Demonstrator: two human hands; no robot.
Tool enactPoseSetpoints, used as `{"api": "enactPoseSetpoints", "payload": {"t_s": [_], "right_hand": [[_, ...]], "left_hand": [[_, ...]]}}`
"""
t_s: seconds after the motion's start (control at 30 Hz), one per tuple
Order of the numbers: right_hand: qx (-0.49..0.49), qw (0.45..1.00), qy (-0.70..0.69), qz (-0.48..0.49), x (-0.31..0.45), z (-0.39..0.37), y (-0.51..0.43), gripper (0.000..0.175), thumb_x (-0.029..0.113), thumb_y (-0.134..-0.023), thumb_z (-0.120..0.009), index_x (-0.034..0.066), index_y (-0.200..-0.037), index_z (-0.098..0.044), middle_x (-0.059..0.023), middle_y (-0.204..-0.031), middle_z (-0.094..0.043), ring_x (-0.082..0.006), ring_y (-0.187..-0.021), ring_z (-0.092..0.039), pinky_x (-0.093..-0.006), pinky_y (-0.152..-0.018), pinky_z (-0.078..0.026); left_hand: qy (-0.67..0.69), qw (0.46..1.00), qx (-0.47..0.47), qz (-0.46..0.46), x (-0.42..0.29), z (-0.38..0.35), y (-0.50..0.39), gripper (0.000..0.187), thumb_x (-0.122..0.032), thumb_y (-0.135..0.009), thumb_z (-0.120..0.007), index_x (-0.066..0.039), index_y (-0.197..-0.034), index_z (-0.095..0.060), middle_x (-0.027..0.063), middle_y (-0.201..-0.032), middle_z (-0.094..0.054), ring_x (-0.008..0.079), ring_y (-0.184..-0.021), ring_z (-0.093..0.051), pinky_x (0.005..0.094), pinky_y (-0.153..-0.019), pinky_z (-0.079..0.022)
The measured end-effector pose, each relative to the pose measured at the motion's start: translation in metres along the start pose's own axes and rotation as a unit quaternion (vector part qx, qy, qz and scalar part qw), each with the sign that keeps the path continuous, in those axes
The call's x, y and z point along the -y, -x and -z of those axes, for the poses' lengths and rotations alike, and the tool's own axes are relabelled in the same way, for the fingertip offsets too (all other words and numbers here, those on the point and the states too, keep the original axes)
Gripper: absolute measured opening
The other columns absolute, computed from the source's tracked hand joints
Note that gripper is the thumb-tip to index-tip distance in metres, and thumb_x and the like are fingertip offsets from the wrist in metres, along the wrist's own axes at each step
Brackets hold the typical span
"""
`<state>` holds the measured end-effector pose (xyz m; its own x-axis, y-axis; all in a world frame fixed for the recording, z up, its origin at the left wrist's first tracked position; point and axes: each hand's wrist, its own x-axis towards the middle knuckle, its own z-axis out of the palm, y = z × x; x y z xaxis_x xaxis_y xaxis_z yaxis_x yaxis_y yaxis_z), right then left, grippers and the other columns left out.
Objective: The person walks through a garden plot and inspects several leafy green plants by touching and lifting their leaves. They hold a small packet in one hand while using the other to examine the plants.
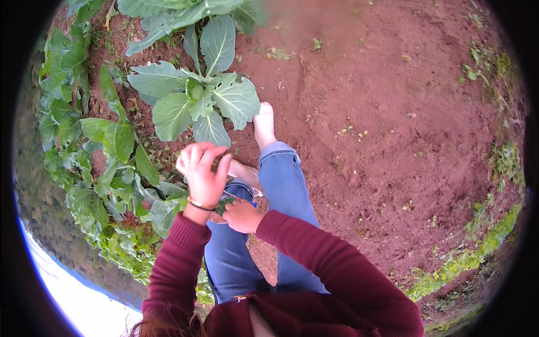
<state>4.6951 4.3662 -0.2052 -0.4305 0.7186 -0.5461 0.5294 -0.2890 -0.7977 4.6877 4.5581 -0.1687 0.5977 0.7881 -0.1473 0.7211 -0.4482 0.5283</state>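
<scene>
My left hand (203, 170), with a ring and wrist bands, is raised near the lower leaves of a leafy cabbage-type plant (202, 94); its fingers are apart and no object shows in it. Below and to the right, my right hand (242, 215) is closed at the rim of a container, partly hidden behind my left wrist. Dark green contents (226, 207) show beside its fingers, with bits of red and blue at the edge. The container's kind cannot be told.
Reddish-brown soil (379, 139) spreads to the right, with small weeds. Rows of leafy plants (122, 139) stand close on the left. A larger plant (181, 21) is at the top. My feet (264, 122) stand beside the nearest plant. Low green growth (467, 257) borders the lower right.
</scene>
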Motion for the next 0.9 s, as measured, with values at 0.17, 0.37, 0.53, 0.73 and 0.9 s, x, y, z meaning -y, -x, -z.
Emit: {"api": "enactPoseSetpoints", "payload": {"t_s": [0.17, 0.37, 0.53, 0.73, 0.9], "right_hand": [[0.052, 0.998, 0.01, 0.044, 0.042, 0.049, 0.012, 0.019, 0.019, -0.083, -0.057, 0.0099, -0.088, -0.072, -0.0107, -0.096, -0.066, -0.0305, -0.094, -0.065, -0.0494, -0.081, -0.049], [0.093, 0.994, 0.029, 0.058, 0.054, 0.113, 0.005, 0.021, 0.018, -0.084, -0.056, 0.0099, -0.094, -0.074, -0.0118, -0.099, -0.066, -0.0307, -0.099, -0.064, -0.0486, -0.083, -0.049], [0.083, 0.995, 0.043, 0.027, 0.074, 0.131, 0.038, 0.019, 0.018, -0.084, -0.058, 0.0098, -0.092, -0.074, -0.0125, -0.099, -0.065, -0.0313, -0.098, -0.063, -0.0503, -0.082, -0.049], [0.078, 0.996, -0.042, 0.031, 0.117, 0.075, 0.079, 0.014, 0.02, -0.081, -0.062, 0.0109, -0.086, -0.072, -0.0119, -0.096, -0.064, -0.032, -0.097, -0.064, -0.0504, -0.092, -0.049], [0.003, 0.997, -0.029, 0.071, 0.116, 0.049, 0.064, 0.012, 0.019, -0.078, -0.062, 0.0113, -0.083, -0.07, -0.0098, -0.091, -0.063, -0.0302, -0.091, -0.065, -0.0452, -0.082, -0.049]], "left_hand": [[-0.046, 0.997, 0.054, 0.023, 0.008, 0.077, 0.022, 0.028, -0.023, -0.076, -0.079, -0.017, -0.102, -0.069, 0.0016, -0.103, -0.06, 0.0255, -0.107, -0.052, 0.0451, -0.098, -0.031], [-0.038, 0.994, 0.08, 0.063, -0.014, 0.102, -0.016, 0.03, -0.021, -0.078, -0.077, -0.015, -0.106, -0.068, 0.0031, -0.107, -0.06, 0.0268, -0.109, -0.051, 0.0449, -0.099, -0.03], [0.036, 0.995, 0.064, 0.061, -0.044, 0.116, -0.03, 0.031, -0.019, -0.078, -0.076, -0.012, -0.107, -0.068, 0.0048, -0.108, -0.061, 0.0265, -0.109, -0.052, 0.0432, -0.098, -0.031], [0.066, 0.992, 0.093, 0.045, -0.034, 0.115, 0.031, 0.027, -0.015, -0.078, -0.074, -0.011, -0.105, -0.068, 0.0054, -0.105, -0.062, 0.0267, -0.106, -0.053, 0.0425, -0.097, -0.033], [0.056, 0.991, 0.118, 0.043, -0.014, 0.105, 0.057, 0.02, -0.013, -0.08, -0.073, -0.011, -0.1, -0.068, 0.0051, -0.1, -0.064, 0.0264, -0.101, -0.056, 0.0423, -0.095, -0.034]]}}
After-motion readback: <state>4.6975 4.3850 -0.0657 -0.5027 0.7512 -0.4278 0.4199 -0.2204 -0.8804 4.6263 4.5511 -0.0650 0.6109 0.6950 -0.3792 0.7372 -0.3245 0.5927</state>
